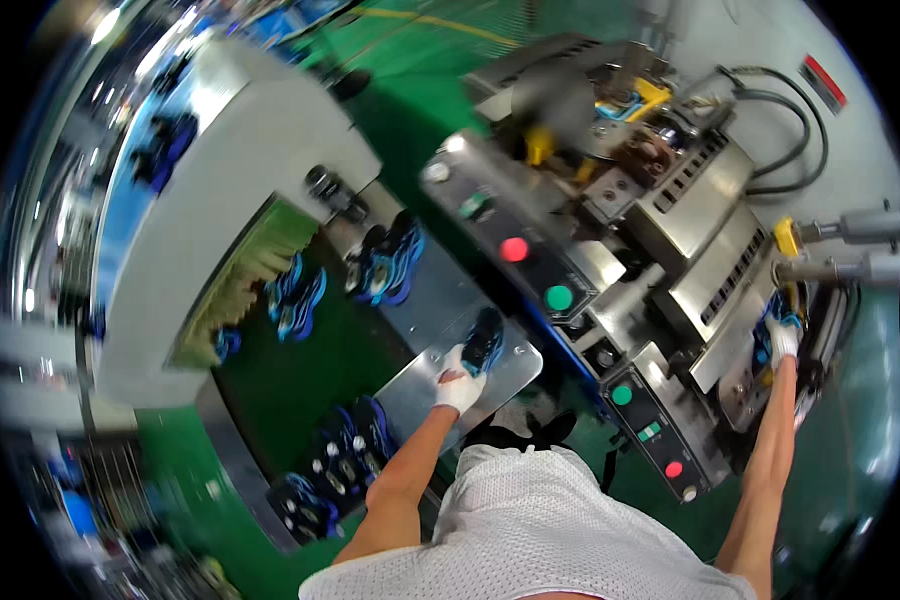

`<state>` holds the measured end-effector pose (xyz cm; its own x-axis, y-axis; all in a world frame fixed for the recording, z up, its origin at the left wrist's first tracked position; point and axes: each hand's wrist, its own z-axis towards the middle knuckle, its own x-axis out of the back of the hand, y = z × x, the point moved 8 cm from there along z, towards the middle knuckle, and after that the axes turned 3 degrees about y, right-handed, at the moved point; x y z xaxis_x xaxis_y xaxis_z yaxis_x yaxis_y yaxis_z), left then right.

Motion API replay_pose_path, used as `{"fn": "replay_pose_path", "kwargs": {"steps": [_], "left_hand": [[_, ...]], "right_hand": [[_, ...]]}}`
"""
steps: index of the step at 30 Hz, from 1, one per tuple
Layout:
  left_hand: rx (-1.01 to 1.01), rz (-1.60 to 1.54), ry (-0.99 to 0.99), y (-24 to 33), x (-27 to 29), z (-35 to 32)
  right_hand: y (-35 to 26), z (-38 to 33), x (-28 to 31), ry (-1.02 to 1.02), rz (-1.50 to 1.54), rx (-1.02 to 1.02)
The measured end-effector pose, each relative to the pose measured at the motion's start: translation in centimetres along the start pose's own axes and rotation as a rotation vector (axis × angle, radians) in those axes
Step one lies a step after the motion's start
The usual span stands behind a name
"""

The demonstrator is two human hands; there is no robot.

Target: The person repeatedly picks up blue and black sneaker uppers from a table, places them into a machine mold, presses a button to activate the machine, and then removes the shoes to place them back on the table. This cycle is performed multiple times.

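My left hand [458,386], in a white glove, grips the near end of a black and blue shoe [484,338] at the corner of a metal side table [515,366]. Far to the right, my outstretched right hand [784,340], also white-gloved, is closed on a blue shoe [762,342] at the end station of a steel machine [705,270]. Part of that shoe is hidden by the machine's parts, and the fingers there show only partly.
A dark green conveyor belt [360,365] carries several blue shoes out of a grey tunnel housing [240,150] with a fringed curtain [245,275]. More shoes [388,262] stand on the metal ledge beyond. Control panels [650,430] with red and green buttons front the machine.
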<state>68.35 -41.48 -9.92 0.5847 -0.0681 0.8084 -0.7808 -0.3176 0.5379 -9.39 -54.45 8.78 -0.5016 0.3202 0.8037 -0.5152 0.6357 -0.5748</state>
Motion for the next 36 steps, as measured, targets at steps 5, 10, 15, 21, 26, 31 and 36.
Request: {"fn": "replay_pose_path", "kwargs": {"steps": [5,10,15,21,26,31,36], "left_hand": [[0.171,-0.162,0.033,-2.0,3.1,-2.0],[-0.191,-0.064,-0.564,-2.9,6.5,0.9],[-0.164,-0.056,0.274,-18.4,31.2,12.5],[0.061,0.675,0.133,-35.9,32.3,18.1],[-0.032,0.507,0.287,-36.0,29.6,15.3],[0.09,0.339,-0.026,-31.4,25.6,6.3],[0.178,-0.414,-0.174,-13.3,27.9,-4.1]], "right_hand": [[-15.8,-29.1,-5.3,0.411,-0.166,0.572],[-8.2,-38.6,-25.5,0.145,-1.194,0.671],[-8.9,-39.8,-21.3,0.019,-0.673,0.664],[-10.6,-49.4,-21.4,-0.192,-0.535,0.433],[-9.6,-53.6,-25.3,-0.479,-0.762,0.205],[-13.9,-56.6,-28.8,-0.673,-0.436,0.259],[-17.7,-58.9,-30.7,-0.848,0.041,0.336]]}}
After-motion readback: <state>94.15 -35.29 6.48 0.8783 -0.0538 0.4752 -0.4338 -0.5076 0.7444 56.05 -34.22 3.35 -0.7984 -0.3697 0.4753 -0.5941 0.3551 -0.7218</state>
